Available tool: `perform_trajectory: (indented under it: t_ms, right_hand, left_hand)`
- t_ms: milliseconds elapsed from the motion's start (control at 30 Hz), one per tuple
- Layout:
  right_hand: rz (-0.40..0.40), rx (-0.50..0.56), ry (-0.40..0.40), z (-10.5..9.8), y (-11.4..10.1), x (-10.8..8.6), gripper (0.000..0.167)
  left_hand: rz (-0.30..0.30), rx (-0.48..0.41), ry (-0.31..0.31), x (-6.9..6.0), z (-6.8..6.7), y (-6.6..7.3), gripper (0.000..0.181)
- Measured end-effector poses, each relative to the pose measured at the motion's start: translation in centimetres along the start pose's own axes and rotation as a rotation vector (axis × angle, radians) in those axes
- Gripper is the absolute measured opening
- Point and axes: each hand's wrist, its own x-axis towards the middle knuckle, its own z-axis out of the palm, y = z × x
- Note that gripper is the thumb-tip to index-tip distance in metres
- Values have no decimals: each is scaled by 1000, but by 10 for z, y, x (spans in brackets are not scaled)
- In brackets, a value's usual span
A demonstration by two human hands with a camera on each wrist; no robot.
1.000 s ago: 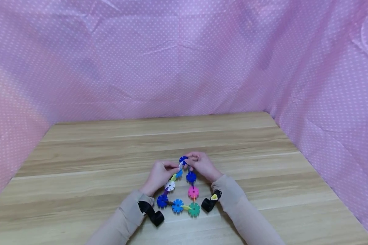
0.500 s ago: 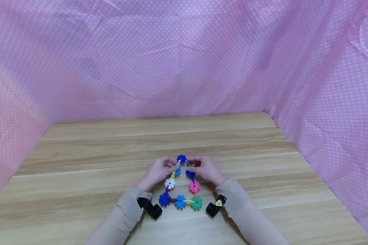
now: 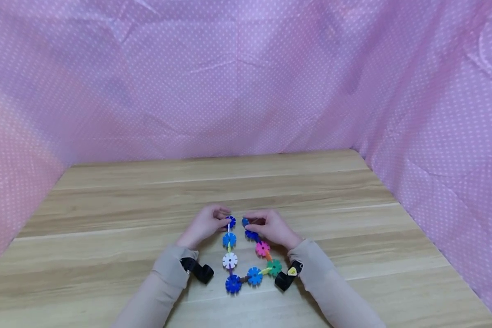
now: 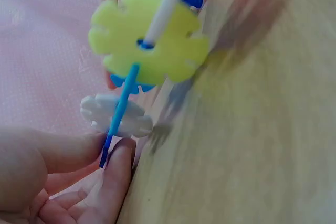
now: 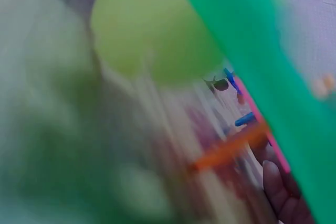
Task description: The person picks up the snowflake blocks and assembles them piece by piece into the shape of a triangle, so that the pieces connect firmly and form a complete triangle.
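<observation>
A chain of notched plastic snowflake discs is held just above or on the table, its two ends apart at the top. My left hand (image 3: 205, 224) pinches the dark blue disc (image 3: 231, 222) at one end between thumb and finger. My right hand (image 3: 270, 226) pinches the blue disc (image 3: 245, 222) at the other end. Along the left side run a light blue disc (image 3: 229, 239) and a white disc (image 3: 230, 260). A dark blue corner disc (image 3: 233, 284), a light blue disc (image 3: 254, 276), a green disc (image 3: 274, 267) and a pink disc (image 3: 263, 248) complete the loop's outline. A yellow disc (image 4: 147, 35) looms in the left wrist view.
Wood-grain tabletop (image 3: 147, 196) lies under both hands. Pink dotted cloth (image 3: 238, 82) hangs behind and at both sides. Black wrist cameras (image 3: 202, 272) sit on both wrists. In the right wrist view, a blurred green disc (image 5: 252, 51) blocks much of the hand.
The top of the loop has parted: the left hand moved left with the dark blue end disc, away from the right hand's blue disc. The lower corner discs swung right.
</observation>
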Motion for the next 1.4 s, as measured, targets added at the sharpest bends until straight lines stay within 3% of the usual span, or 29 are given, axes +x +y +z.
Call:
perform_trajectory:
  t_ms: [133,367,933,1267,1400]
  right_hand:
    - [6,-28,-6,1,-2,0,27]
    - [3,-52,-36,5,-6,1,22]
    - [34,-25,0,5,-7,0,14]
    - [66,-6,30,4,-3,-1,13]
    - [45,-3,12,4,-2,0,13]
  left_hand:
    - [-16,15,14,1,-1,1,20]
    - [-54,-47,33,0,3,0,16]
    - [-20,-162,164,3,18,-3,15]
    - [-43,-148,192,2,17,-2,13]
    - [-42,-136,199,3,18,0,14]
